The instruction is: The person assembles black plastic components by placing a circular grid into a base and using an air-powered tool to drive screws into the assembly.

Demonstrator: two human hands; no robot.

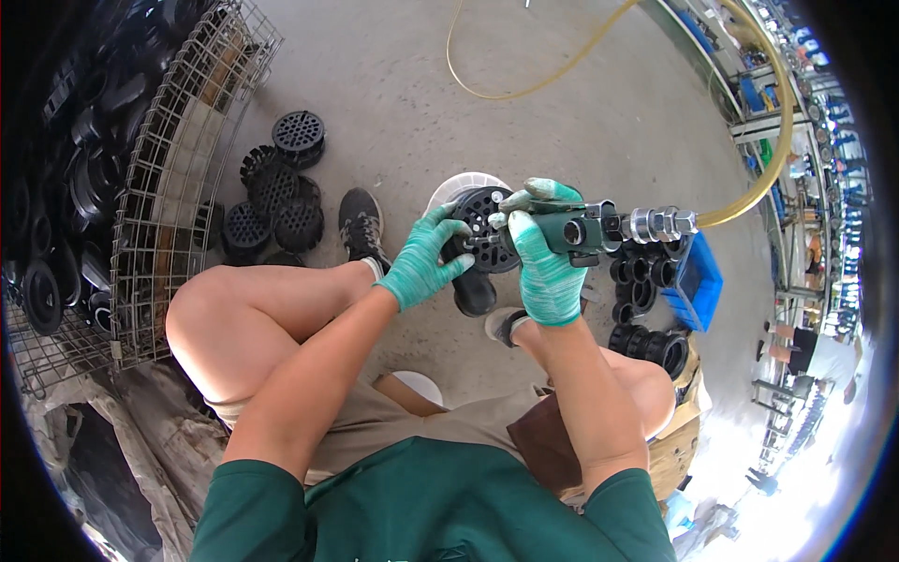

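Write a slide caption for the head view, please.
Gloved left hand on a black perforated disc, right hand gripping a green hose-fed tool.

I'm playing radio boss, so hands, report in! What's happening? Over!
Right hand gripping green tool. Left hand at round black grate's edge. Tool's metal bit over grate; nothing visibly between. Yellowish hose behind tool.

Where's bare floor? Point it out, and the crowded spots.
Widest: grey floor ahead, between the black grates and the loop of the yellow hose. More lies between that loop and the blue crate. Crowded: the left, with grates beside the wire cage; the right, with black rings beside the crate; the middle, with the green tool at a round black cover.
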